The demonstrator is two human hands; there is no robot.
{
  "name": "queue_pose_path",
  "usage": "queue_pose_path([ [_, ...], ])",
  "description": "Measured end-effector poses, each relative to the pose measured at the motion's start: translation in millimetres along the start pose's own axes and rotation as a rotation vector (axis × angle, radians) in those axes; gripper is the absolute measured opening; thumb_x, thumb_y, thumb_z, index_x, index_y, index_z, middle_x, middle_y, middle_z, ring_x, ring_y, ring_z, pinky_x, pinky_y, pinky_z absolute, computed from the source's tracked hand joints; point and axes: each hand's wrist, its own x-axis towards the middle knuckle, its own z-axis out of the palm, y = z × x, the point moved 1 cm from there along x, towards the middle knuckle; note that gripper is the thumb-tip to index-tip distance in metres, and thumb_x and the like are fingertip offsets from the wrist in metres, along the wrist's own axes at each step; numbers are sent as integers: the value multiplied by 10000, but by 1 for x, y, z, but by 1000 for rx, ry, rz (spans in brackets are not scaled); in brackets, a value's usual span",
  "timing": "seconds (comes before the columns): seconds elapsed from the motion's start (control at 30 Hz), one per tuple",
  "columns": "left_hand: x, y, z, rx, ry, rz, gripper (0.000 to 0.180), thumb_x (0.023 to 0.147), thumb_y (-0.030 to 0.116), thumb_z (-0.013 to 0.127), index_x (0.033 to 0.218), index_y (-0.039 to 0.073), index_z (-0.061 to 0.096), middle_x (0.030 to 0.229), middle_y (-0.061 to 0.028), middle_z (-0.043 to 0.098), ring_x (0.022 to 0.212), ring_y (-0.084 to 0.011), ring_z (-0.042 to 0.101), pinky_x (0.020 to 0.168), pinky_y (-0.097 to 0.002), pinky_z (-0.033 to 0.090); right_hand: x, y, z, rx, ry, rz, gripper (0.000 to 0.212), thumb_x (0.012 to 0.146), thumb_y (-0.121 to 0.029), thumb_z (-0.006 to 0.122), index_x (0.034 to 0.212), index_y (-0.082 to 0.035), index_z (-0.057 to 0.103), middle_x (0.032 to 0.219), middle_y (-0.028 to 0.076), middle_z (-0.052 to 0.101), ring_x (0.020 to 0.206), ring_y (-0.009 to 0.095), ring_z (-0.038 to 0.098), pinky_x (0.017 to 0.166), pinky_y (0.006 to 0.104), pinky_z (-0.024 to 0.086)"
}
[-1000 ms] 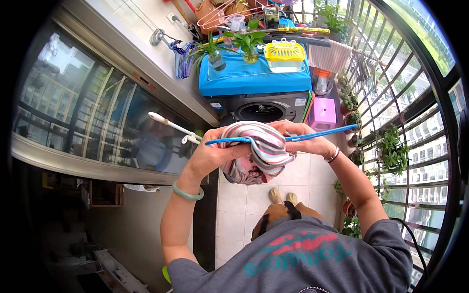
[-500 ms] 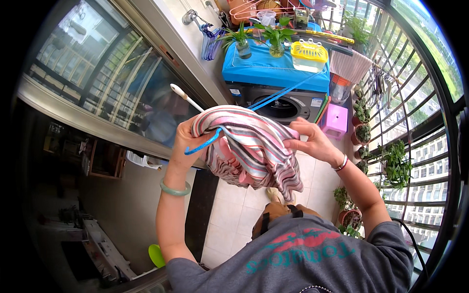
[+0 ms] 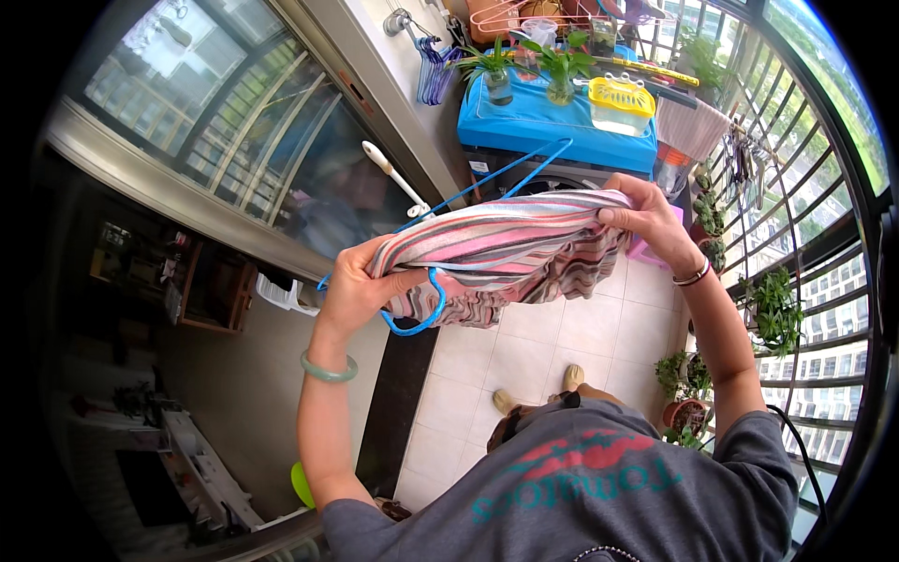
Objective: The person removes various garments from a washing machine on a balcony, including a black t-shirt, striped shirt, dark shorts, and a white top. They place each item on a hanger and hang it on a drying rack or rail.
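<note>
Spreading the striped garment calls for even tension, I'd judge; the left hand is at its 9 o'clock end, grip closed with thumb and fingers on the cloth; the right hand is at its 3 o'clock end, grip pinched on the edge; the garment hangs between them mid-view, so matching their heights should limit bunching; the blue clothes hanger curls by the left thumb at 8 o'clock, though I cannot tell whether that grip has it too; its far loop points toward 1 o'clock, near the blue washing-machine cover, so tilt gently.
</note>
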Motion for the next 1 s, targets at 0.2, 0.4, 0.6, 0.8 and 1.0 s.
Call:
queue_pose_path([
  [0.2, -29, -1, -43, -11, -43, -17, 463, 830, 380, 771, 1059, -12, 680, 740, 45, 605, 639, -16, 480, 527, -187, 377, 26, -25, 30, -81, 23, -109, 209, 932, -229, 665, 890, -63, 545, 809, -66, 483, 776, 26, 426, 699, 184, 377],
  [0.4, -50, -18, -76, 12, 21, 61, 592, 852, 609, 639, 751, 26, 643, 590, 88, 419, 566, -4, 351, 477, -212, 245, 53, -30, 59, -56, 56, -158, 230, 902, -248, 701, 881, -56, 576, 794, -61, 499, 771, 23, 447, 706, 182, 392],
  [0.6, -52, -10, -75, -261, 117, -3, 492, 957, 475, 562, 972, -4, 676, 821, -22, 653, 737, -67, 565, 661, -218, 429, 67, -10, 103, -361, -255, -67, 278, 879, -201, 725, 1069, -13, 650, 984, 42, 652, 918, 94, 580, 838, 242, 470],
  [0.8, -53, -18, -80, -443, 112, -81, 415, 981, 373, 556, 1116, -9, 647, 974, -76, 696, 896, -127, 649, 832, -262, 492, 37, -66, 117, -207, 80, -354, 356, 930, -326, 630, 1114, -21, 660, 1005, 75, 704, 945, 177, 664, 857, 311, 501],
  [1.0, -60, -8, -87, -258, 214, -48, 343, 916, 331, 675, 1056, 18, 698, 922, 12, 681, 813, -32, 578, 753, -201, 448, 34, -65, 149, -968, 19, -698, 306, 773, -130, 668, 1079, -118, 671, 765, 46, 661, 692, 238, 645, 653, 345, 506],
])
